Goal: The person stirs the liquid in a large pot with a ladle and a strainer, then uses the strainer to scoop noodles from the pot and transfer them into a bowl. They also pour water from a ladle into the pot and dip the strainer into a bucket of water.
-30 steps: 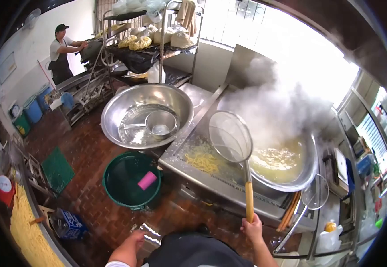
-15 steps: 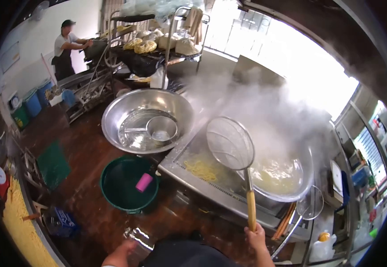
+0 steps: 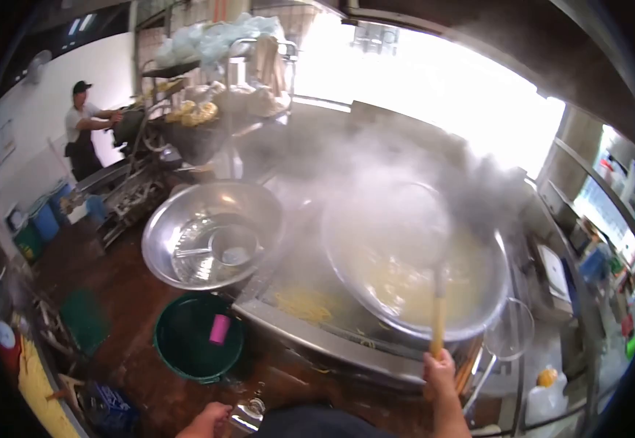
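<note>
Wok steaming, apparently noodles inside; right hand grips skimmer handle; left hand grip unclear.

The skimmer has a long pale wooden handle standing nearly upright, its lower end gripped in the right hand at about 5 o'clock in the view. From the hand the handle runs toward 12 o'clock, out over the wok. Its round wire-mesh basket sits above the wok, tilted, and is largely veiled by thick steam, so only its rim shows faintly. The wok is wide, shiny metal, holding pale yellowish cloudy liquid.
</note>
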A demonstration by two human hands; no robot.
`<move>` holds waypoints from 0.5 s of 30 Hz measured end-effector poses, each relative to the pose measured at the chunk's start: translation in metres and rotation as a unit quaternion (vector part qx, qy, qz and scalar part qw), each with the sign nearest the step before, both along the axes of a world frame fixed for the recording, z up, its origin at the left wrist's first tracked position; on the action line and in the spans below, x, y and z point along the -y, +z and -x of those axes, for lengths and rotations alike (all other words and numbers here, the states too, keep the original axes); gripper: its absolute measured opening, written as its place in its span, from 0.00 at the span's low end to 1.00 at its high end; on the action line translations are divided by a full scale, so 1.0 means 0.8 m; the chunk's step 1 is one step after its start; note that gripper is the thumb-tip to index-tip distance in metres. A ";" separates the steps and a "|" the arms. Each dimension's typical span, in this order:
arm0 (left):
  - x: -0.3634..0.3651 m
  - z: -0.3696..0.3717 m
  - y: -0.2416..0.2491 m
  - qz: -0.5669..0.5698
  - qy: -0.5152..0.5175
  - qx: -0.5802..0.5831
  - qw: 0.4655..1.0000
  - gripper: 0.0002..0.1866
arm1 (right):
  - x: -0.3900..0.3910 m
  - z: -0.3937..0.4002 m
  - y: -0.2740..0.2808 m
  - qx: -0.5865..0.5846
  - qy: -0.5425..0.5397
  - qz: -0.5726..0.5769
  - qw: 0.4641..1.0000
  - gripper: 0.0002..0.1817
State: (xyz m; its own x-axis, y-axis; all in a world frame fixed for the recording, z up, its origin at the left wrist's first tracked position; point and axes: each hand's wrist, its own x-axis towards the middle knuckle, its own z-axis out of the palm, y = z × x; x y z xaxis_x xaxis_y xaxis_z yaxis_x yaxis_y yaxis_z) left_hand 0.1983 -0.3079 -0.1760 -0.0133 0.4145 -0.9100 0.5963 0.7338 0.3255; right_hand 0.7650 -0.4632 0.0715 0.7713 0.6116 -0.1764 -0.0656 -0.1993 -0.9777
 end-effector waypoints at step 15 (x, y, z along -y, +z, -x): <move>0.056 -0.042 0.044 0.025 0.000 -0.080 0.996 0.19 | -0.052 -0.503 -0.114 0.169 -0.077 0.410 0.893 0.08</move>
